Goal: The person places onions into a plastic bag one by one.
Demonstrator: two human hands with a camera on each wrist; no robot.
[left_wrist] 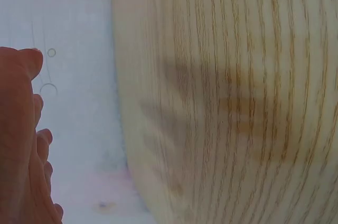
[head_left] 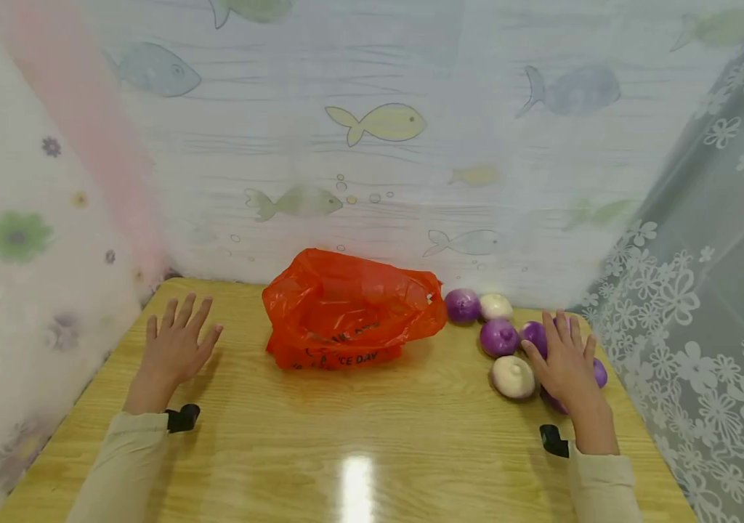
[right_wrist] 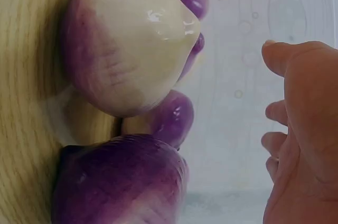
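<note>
An orange plastic bag [head_left: 352,309] lies crumpled at the back middle of the wooden table [head_left: 372,436]. Several round purple and white vegetables, like onions, are clustered at the back right, among them a purple one [head_left: 499,337] and a white one [head_left: 513,376]. My right hand [head_left: 564,359] is spread palm down over this cluster, fingers straight, holding nothing. In the right wrist view a gap shows between that hand [right_wrist: 303,129] and the big white-and-purple vegetable [right_wrist: 127,44]. My left hand [head_left: 179,341] is spread flat over bare table on the left, empty, and the left wrist view shows its fingers [left_wrist: 21,139] straight.
Curtains with fish and flower prints close in the table at the back [head_left: 372,145], left and right. A purple vegetable [head_left: 462,305] and a white one [head_left: 496,306] lie right beside the bag. Bare wood spans the front of the table.
</note>
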